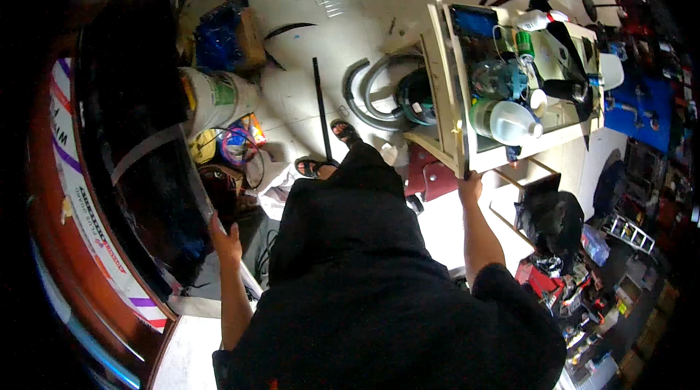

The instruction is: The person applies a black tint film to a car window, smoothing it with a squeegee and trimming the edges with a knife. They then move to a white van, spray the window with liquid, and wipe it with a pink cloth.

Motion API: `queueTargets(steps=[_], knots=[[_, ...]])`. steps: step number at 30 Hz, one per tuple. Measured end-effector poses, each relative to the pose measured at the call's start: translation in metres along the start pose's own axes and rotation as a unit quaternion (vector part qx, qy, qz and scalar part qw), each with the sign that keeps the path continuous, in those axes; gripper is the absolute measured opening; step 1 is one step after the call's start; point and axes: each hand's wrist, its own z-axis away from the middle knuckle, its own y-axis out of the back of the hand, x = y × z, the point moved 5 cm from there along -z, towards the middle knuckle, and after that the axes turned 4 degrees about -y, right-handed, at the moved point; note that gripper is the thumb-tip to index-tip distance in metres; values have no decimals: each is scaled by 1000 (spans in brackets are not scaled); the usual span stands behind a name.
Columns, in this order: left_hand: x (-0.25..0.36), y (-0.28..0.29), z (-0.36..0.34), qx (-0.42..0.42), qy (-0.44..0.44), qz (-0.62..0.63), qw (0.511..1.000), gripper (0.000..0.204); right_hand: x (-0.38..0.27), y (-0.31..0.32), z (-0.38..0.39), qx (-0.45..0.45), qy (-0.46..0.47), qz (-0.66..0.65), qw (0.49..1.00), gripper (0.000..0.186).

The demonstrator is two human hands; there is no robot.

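A panel (149,200) at left, the left hand (227,244) at its edge; the right hand (471,189) at the corner of a table (554,141) holding a jug (510,124), upper right; between, a bar (321,109) and hose (351,95) on the floor (292,4).

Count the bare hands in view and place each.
2: the left hand by the edge of the big dark panel, the right hand at the near corner of the cream frame.

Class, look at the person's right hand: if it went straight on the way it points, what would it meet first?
The near corner of the cream-framed unit: the right hand already appears to touch it, though fingertip depth is hard to judge.
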Motion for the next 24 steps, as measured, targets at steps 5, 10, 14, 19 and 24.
queueTargets(steps=[5, 10, 14, 19, 24], knots=[[28, -14, -15, 19, -85, 77, 993, 67, 3, 11, 29, -206, 52, -407, 888, 22], [47, -32, -16, 9, -57, 248, 967, 61, -27, 26, 18, -172, 200, -359, 895, 21], [57, -7, -24, -56, -6, 448, 892, 58, -170, 90, 90, -117, 350, -180, 912, 18], [27, 42, -16, -25, 40, 803, 594, 65, -363, 110, 115, -119, 546, 5, 829, 10], [-27, 111, 39, 84, -87, 930, 347, 85, -591, 107, 241, -98, 776, 73, 619, 26]])
